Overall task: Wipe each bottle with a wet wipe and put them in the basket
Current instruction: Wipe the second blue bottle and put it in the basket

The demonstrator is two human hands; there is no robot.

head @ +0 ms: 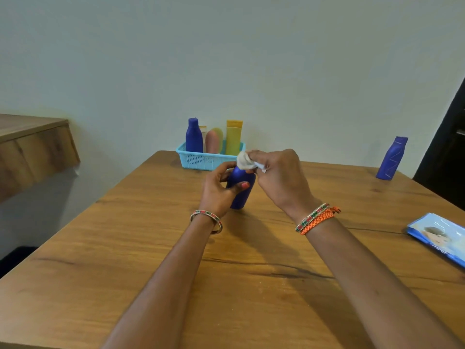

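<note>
A blue bottle (241, 190) stands upright on the wooden table (151, 248) at the centre. My left hand (219, 190) grips its body from the left. My right hand (279, 177) holds a crumpled white wet wipe (245, 160) pressed on the bottle's top, which the wipe hides. Behind them a light blue basket (201, 159) holds a blue bottle (194, 136), a pink bottle (212, 141), a yellow tube (233, 137) and others partly hidden. Another blue bottle (392, 158) stands alone at the table's far right.
A blue pack of wet wipes (440, 238) lies at the table's right edge. A wooden shelf (32, 147) juts out on the left, beyond the table. A pale wall stands right behind the basket. A dark doorway (448, 157) is at the right.
</note>
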